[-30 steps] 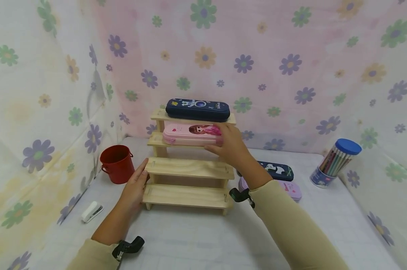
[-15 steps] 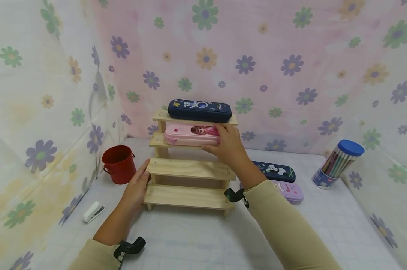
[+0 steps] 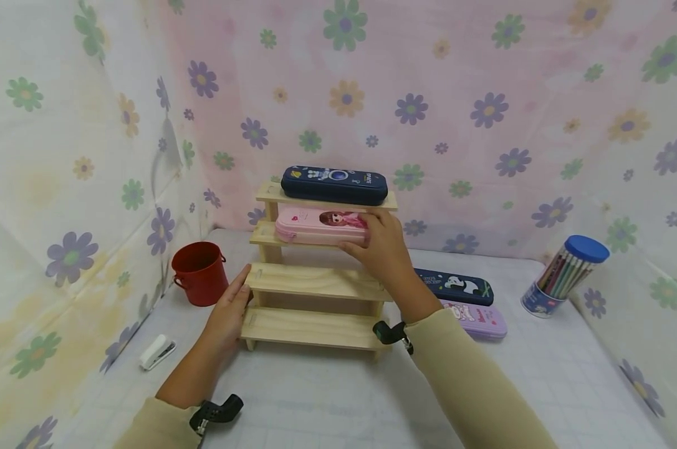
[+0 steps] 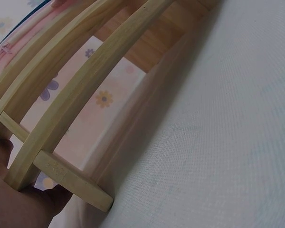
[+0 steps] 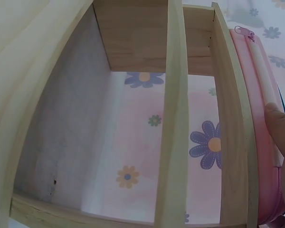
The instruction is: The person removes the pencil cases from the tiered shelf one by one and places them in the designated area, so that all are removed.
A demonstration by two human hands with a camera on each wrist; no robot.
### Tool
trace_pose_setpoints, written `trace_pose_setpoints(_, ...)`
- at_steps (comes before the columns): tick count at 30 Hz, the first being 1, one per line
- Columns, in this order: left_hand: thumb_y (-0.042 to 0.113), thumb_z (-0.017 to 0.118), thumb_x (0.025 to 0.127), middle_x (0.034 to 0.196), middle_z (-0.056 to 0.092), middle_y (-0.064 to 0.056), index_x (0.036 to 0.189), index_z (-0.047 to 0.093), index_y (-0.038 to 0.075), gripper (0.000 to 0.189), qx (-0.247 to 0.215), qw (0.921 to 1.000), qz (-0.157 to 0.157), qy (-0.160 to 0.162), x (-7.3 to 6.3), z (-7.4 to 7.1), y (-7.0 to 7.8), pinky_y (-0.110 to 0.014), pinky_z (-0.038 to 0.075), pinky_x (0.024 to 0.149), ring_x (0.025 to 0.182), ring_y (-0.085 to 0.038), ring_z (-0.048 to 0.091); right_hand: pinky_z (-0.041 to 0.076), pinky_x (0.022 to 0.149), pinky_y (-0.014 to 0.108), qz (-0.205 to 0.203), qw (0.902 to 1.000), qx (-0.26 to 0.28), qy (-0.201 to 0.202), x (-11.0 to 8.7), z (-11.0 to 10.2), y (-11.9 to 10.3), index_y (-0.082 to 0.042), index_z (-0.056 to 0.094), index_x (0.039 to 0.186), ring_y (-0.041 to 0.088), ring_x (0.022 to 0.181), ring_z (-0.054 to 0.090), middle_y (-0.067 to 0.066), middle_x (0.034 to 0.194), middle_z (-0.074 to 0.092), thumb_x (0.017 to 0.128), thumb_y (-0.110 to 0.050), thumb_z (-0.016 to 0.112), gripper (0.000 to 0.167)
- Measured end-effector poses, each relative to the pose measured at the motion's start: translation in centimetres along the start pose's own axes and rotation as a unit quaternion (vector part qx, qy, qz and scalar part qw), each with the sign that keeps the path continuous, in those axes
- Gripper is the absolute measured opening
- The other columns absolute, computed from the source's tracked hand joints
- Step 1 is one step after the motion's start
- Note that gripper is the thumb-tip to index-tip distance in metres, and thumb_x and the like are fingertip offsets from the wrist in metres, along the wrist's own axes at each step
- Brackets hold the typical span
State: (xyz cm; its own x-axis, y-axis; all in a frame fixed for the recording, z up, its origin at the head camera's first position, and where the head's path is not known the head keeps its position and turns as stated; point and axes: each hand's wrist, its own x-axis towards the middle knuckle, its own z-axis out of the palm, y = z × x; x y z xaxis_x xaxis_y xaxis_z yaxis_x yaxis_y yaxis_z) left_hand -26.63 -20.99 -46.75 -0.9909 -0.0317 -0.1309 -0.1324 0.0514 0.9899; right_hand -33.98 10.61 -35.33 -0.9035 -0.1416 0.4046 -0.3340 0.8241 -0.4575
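Observation:
In the head view a four-tier wooden display stand [image 3: 316, 327] stands on the table. My left hand [image 3: 229, 315] grips its left end; in the left wrist view the fingers [image 4: 54, 197] reach round the end of a plank. On the second tier from the top lies a pink pencil case [image 3: 302, 226] with a doll picture. My right hand [image 3: 384, 249] holds its right end, thumb [image 5: 280, 126] against the zipped front side; the other fingers are mostly out of the right wrist view. A navy space-print pencil case [image 3: 334, 186] rests on the top tier.
Right of the stand lie a navy panda pencil case [image 3: 459, 287] and a lilac pencil case [image 3: 484, 321], partly behind my right arm. Farther right leans a blue-lidded tub of pencils [image 3: 563, 277]. A red bucket [image 3: 200, 274] and a white stapler [image 3: 157, 352] are at the left.
My right hand has shifted slightly left with its hold on the pink pencil case, and more of the lilac case shows. The left hand stays on the stand. The head view has shifted a little.

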Motion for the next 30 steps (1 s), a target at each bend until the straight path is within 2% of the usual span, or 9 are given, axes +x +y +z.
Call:
trace_pose_setpoints(9, 0.043, 0.036, 0.114, 0.173, 0.023, 0.013, 0.162, 0.025, 0.052, 0.051, -0.005, 1.0000, -0.003, 0.000, -0.1, 0.1, 0.1, -0.050, 0.022, 0.130, 0.162, -0.021, 0.020, 0.035, 0.124, 0.057, 0.010, 0.9995, 0.025, 0.016, -0.6, 0.2, 0.2, -0.013, 0.059, 0.146, 0.034, 0.153, 0.032, 0.004, 0.164, 0.040, 0.086, -0.058, 0.081, 0.079)
trace_pose_setpoints(13, 0.042, 0.036, 0.114, 0.173, 0.024, 0.013, 0.162, 0.026, 0.052, 0.050, -0.013, 0.9999, -0.009, 0.003, -0.2, 0.1, 0.1, -0.050, 0.022, 0.130, 0.162, -0.020, 0.020, 0.035, 0.124, 0.058, 0.017, 0.9989, 0.041, 0.014, -0.7, 0.2, 0.2, -0.013, 0.058, 0.148, 0.035, 0.155, 0.031, 0.005, 0.167, 0.037, 0.086, -0.063, 0.079, 0.082)
trace_pose_setpoints(21, 0.043, 0.037, 0.114, 0.174, 0.021, 0.012, 0.163, 0.025, 0.051, 0.051, -0.012, 0.9999, -0.001, -0.002, 0.2, 0.3, -0.1, -0.051, 0.021, 0.130, 0.162, -0.021, 0.018, 0.035, 0.122, 0.061, 0.062, 0.9969, 0.049, -0.002, -0.9, -0.2, 0.0, -0.018, 0.056, 0.151, 0.039, 0.155, 0.032, 0.011, 0.169, 0.033, 0.085, -0.065, 0.079, 0.084)
trace_pose_setpoints(30, 0.043, 0.037, 0.114, 0.174, 0.022, 0.011, 0.163, 0.025, 0.049, 0.052, -0.006, 1.0000, 0.001, 0.000, 0.0, 0.0, -0.1, -0.050, 0.020, 0.131, 0.162, -0.022, 0.019, 0.037, 0.121, 0.060, 0.072, 0.9959, 0.054, -0.014, -1.2, -0.8, -0.4, -0.019, 0.056, 0.149, 0.039, 0.150, 0.040, 0.014, 0.166, 0.036, 0.081, -0.064, 0.082, 0.085)
